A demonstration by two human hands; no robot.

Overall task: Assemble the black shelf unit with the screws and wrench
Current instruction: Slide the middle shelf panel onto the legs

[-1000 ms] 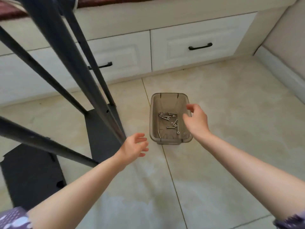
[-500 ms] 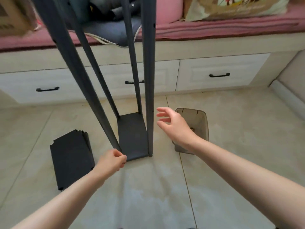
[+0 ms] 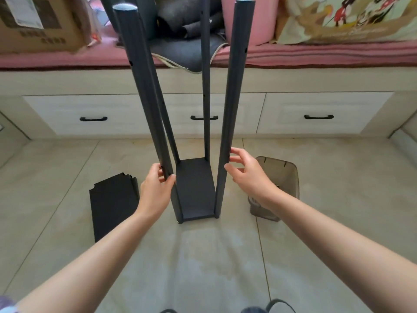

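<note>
Now left hand grips shelf unit post.

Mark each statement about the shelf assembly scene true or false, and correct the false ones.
1. The left hand grips the front left post. True.
2. The right hand holds a wrench. False: it holds nothing, fingers spread beside the front right post.
3. Spare black panels lie on the floor left of the shelf unit. True.
4. The plastic bin stands on the bottom shelf. False: it sits on the floor, to the right.
</note>
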